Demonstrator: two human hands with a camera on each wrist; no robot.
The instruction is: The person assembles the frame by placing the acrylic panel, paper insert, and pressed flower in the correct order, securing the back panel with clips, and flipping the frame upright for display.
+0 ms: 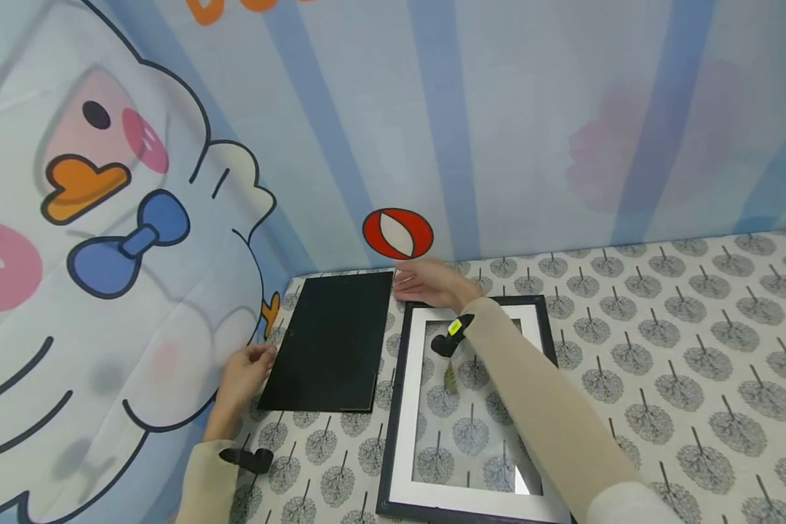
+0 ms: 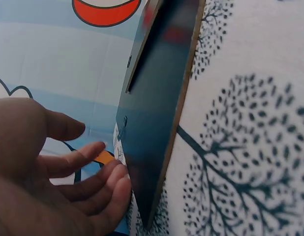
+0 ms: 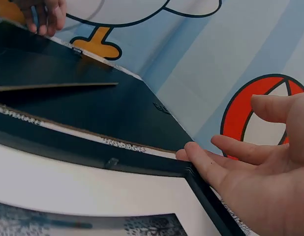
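A black picture-frame backing board (image 1: 330, 342) lies flat on the cloth. In the right wrist view its stand flap (image 3: 58, 87) rises a little from its surface. My left hand (image 1: 245, 375) is at the board's left edge, fingers loosely bent and fingertips close to that edge. By the board's far right corner is my right hand (image 1: 435, 282), fingers extended, just beyond the far left corner of a black picture frame (image 1: 394, 407). Inside the frame are a white mat (image 1: 478, 493) and a clear pane, with a small green leaf (image 1: 450, 377) showing within the opening.
White cloth with a grey tree print (image 1: 668, 364) covers the surface. A blue-striped fabric backdrop (image 1: 511, 145) stands along the far side, and its printed cartoon bird (image 1: 190, 349) borders the left. My right forearm (image 1: 550, 407) crosses over the frame.
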